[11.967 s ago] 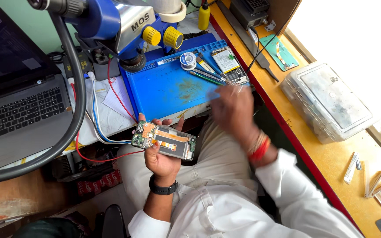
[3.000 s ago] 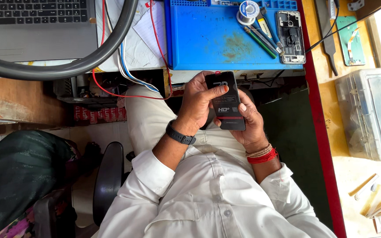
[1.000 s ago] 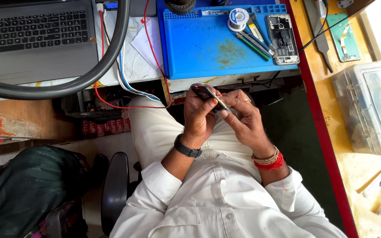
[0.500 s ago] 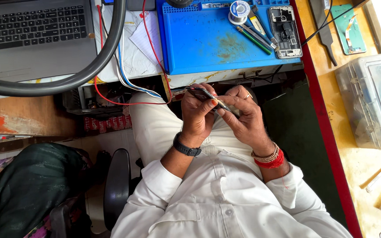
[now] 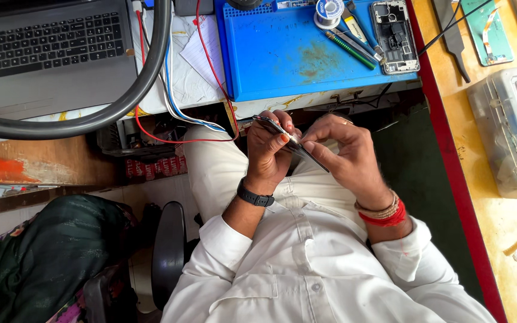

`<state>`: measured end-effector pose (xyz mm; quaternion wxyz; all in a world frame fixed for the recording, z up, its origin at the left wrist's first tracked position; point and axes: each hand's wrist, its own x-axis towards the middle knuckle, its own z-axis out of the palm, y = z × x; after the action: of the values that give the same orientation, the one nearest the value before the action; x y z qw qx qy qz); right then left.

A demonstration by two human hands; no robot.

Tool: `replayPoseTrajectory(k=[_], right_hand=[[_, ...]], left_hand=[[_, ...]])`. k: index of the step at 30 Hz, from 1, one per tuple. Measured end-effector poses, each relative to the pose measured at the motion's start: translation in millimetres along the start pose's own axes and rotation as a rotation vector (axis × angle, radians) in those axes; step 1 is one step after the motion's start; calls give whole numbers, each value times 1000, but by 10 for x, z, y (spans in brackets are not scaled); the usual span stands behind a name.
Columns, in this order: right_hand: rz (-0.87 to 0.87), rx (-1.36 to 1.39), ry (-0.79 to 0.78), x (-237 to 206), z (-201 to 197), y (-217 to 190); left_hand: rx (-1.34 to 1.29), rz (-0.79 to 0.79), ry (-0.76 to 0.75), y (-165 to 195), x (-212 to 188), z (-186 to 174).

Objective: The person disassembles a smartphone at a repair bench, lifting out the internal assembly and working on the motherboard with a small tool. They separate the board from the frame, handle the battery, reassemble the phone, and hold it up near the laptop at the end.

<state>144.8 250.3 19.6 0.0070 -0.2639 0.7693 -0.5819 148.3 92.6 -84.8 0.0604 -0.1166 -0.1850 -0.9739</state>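
Note:
I hold a thin dark phone (image 5: 294,146) edge-on over my lap, just below the bench edge. My left hand (image 5: 269,152), with a black watch on the wrist, grips its left end with thumb on top. My right hand (image 5: 345,158), with red and beaded bracelets at the wrist, pinches the right part of the phone with its fingertips. The phone's face is hidden because it is turned sideways.
A blue work mat (image 5: 294,51) on the bench carries an opened phone body (image 5: 395,36), tweezers and a solder spool (image 5: 328,11). A laptop (image 5: 49,54), a thick black hose (image 5: 121,101) and red and blue wires lie left. A clear plastic box (image 5: 510,131) stands right.
Three seconds ago the phone lay flat with its dark back toward me; now it is turned edge-on between both hands. The hands have stayed over my lap.

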Motion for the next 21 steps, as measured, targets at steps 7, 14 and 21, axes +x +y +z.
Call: replayPoseTrajectory(k=[7,14,21], right_hand=[[311,163,-96,105,-55,5],[416,251,-128,125,-64,75],[413,263,-135,118,-73,114]], left_hand=[[39,-21,4,6,1,-47],[62,-50,-7,23,-1,-74],[108,-56,-8,37,7,-81]])
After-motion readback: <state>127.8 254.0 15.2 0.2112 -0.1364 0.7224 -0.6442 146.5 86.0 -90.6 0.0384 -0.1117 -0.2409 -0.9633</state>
